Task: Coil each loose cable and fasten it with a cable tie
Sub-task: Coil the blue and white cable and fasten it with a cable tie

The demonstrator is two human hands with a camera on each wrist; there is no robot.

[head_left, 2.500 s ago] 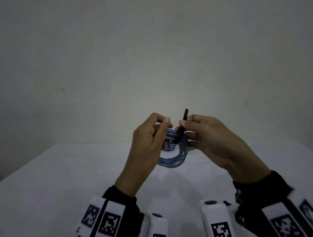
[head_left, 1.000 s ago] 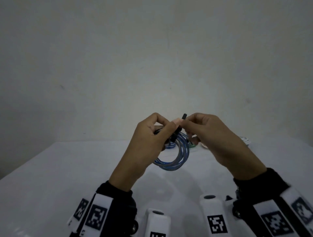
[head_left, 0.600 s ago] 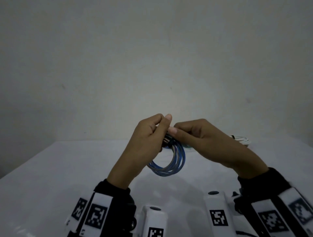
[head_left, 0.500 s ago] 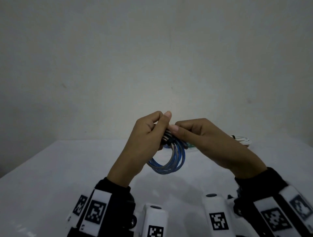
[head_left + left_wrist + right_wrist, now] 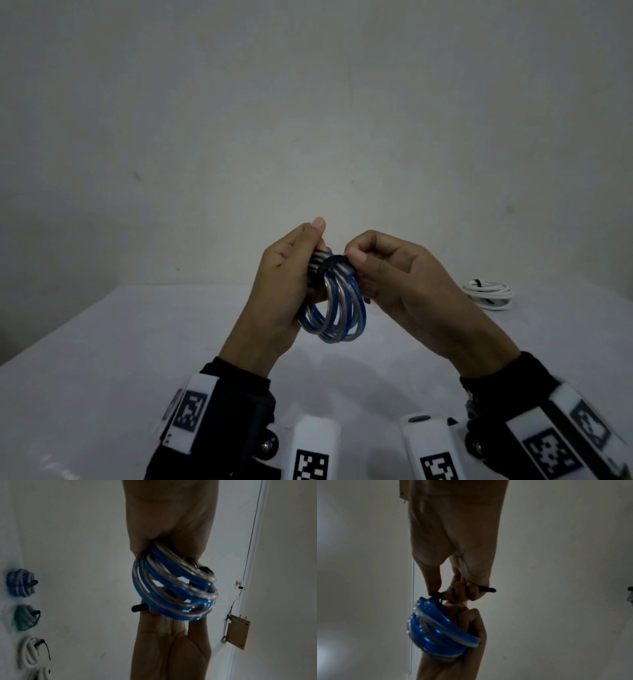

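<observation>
**Blue coil held up between both hands, black tie wrapped round its top**

You have the blue-and-clear coiled cable (image 5: 334, 308) raised above the white table (image 5: 120, 359), its loops hanging down between your two hands. A black cable tie (image 5: 331, 265) runs round the top of the coil, and in the right wrist view its free tail (image 5: 486, 589) sticks out past your fingers.

Your left hand (image 5: 281, 287) is curled round the coil's left side, fingers closed on the bundled loops. Your right hand (image 5: 400, 281) is closed too, thumb and fingers pinching the tie right at the top of the coil.

To the right of the coil and further back on the table lies a white coiled cable (image 5: 488, 294) with a dark tie on it. The left wrist view shows more bundled cables beyond the coil: a blue one (image 5: 20, 582), a green one (image 5: 25, 618) and a white one (image 5: 30, 651), each with a black tie, though that view is blurred.
</observation>
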